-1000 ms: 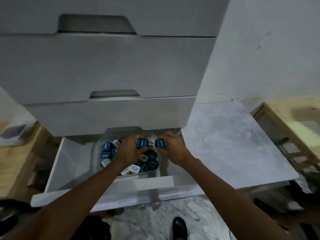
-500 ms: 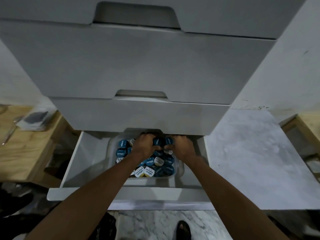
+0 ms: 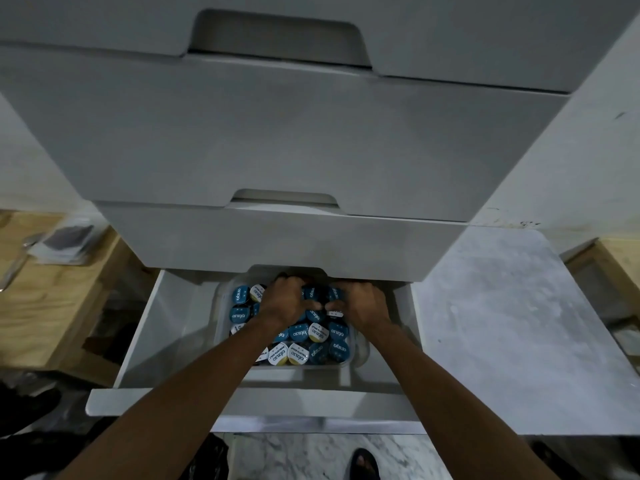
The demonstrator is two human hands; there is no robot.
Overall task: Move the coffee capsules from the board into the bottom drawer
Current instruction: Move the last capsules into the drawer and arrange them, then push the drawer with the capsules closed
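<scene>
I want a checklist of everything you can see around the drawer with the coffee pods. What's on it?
Surface: open bottom drawer, white, pulled out under two shut drawers.
Job's things: coffee capsules, mostly blue lids and some white-and-yellow, piled in a clear plastic tub inside the drawer.
Clutter: a flat dark packet on the wooden surface at far left; too blurred to identify.
Grippers: left hand and right hand both down among the capsules at the back of the tub; whether they grip any cannot be told.
Cables: nothing seen.
Surroundings: grey marble-look board to the right, bare of capsules; wooden furniture on both sides; a foot on the marble floor.
</scene>
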